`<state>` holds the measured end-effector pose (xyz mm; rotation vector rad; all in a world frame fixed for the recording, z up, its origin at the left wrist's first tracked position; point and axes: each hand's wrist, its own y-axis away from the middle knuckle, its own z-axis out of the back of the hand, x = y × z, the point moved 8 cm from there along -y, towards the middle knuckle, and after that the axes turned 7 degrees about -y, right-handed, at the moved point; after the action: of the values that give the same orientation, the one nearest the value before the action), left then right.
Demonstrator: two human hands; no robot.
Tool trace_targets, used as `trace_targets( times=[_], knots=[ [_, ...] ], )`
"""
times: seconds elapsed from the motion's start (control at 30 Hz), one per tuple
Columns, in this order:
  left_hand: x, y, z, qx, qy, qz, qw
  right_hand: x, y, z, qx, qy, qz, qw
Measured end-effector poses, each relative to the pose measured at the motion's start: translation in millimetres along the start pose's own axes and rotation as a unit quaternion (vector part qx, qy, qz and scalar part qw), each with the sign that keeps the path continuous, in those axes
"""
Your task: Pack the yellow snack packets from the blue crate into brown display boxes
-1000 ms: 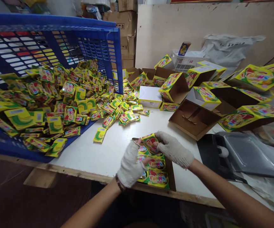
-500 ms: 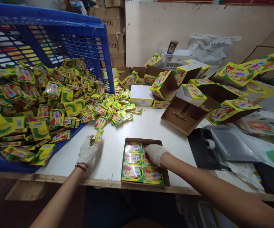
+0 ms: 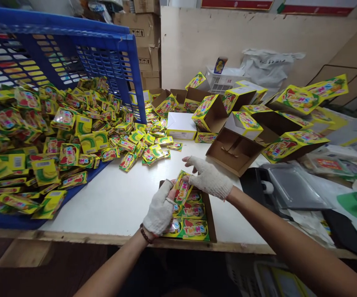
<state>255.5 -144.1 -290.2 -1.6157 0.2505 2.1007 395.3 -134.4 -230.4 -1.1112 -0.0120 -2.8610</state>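
Observation:
My left hand (image 3: 160, 208), in a white fingerless glove, grips a small yellow-green TWINS candy box (image 3: 182, 190) and holds it tilted above a shallow brown cardboard tray (image 3: 212, 222). Inside the tray lie several more candy boxes (image 3: 195, 228) in rows, partly covered by my left hand. My right hand (image 3: 211, 177), gloved the same way, hovers at the tray's far side. Its fingers are spread, and its thumb is beside the held box; whether they touch I cannot tell.
A blue plastic crate (image 3: 137, 82) on its side spills a heap of candy boxes (image 3: 70, 154) at left. Open display boxes (image 3: 211, 113) and an upturned brown tray (image 3: 236, 150) stand at back right. A black tape dispenser (image 3: 254, 185) sits right of them.
My left hand has come right from beside the heap to above the tray, bringing the candy box. My right hand has lifted out of the tray and opened its fingers.

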Motion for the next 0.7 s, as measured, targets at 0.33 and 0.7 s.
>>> trace_targets(
  times=[0.33, 0.7],
  knots=[
    [3.3, -18.6, -24.4, -0.053, -0.249, -0.088, 0.963, -21.6, 12.8, -40.3, 0.219, 0.283, -0.007, 0.934],
    [35.8, -56.9, 71.4, -0.147, -0.379, -0.012, 0.914, -49.2, 11.7, -72.4, 0.218, 0.328, -0.128, 0.910]
  ],
)
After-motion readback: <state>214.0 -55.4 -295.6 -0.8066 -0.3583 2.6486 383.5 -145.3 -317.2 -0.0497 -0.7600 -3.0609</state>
